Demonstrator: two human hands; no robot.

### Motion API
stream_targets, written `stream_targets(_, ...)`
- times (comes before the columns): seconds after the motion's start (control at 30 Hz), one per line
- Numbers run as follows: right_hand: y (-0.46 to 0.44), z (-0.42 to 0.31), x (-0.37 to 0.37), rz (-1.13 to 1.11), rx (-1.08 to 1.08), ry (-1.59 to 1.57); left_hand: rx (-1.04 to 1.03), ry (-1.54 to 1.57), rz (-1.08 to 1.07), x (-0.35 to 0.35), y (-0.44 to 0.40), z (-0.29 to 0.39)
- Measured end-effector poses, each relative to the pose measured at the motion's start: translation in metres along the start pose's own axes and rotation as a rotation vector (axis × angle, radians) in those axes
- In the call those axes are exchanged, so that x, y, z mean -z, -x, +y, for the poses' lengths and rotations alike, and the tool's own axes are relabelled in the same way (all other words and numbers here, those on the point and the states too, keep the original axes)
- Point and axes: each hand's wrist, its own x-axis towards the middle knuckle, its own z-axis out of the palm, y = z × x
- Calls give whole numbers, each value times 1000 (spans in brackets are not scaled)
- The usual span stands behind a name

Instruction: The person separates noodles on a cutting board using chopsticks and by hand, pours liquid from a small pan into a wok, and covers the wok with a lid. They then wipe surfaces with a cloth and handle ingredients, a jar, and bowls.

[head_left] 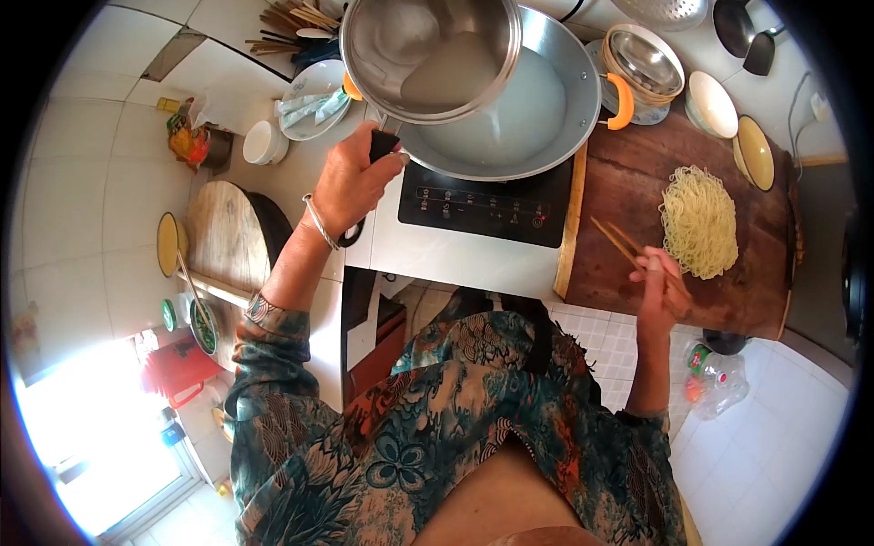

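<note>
My left hand (353, 182) is closed round the black handle of a metal lid (428, 55), which is raised and tilted over the left part of a wide pan (583, 100). Cloudy pale liquid (510, 123) lies in the pan, which stands on a black induction cooker (482, 209). In my right hand (660, 287) is a pair of wooden chopsticks (619, 238), their tips over the left part of a dark wooden board (619, 182). A flat heap of yellow noodles (699, 223) rests on the board, to the right of the chopsticks.
Stacked metal bowls (642, 62), a white bowl (710, 105) and a yellow bowl (753, 152) stand behind the board. At the left are a round wooden board (228, 227), white bowls (264, 144) and a plate (319, 123). Plastic bottles (724, 387) lie below the board at the right.
</note>
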Motion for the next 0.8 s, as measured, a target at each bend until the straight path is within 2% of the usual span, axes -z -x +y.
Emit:
stream_targets(0.03, -1, -7, 1, 57, 10, -41, 99, 121, -36, -2, 4, 4)
stream_targets(0.13, -15, -41, 6, 105, 257, -282, 151, 390, -95, -10, 8, -4)
stream_targets(0.23, -33, -80, -16, 85, 363, -527, 156, 484, -114, -22, 14, -11)
stream_targets(0.33, -45, -111, -58, -137, 418, -552, 146, 557, -131, -35, 21, -14)
stream_targets(0.4, -46, -120, -89, -240, 334, -499, 143, 633, -157, -42, 27, -13)
stream_targets(0.47, -49, -121, -111, -363, 352, -428, 147, 633, -166, -47, 34, -8)
stream_targets(0.5, -47, -127, -119, -385, 294, -412, 143, 655, -170, -50, 37, -7)
stream_targets(0.53, -50, -127, -126, -396, 374, -390, 139, 678, -174, -52, 40, -7)
stream_targets(0.7, -51, -133, -142, -431, 358, -343, 165, 643, -176, -56, 52, -9)
stream_targets(0.8, -52, -125, -148, -436, 489, -287, 164, 594, -180, -53, 55, -7)
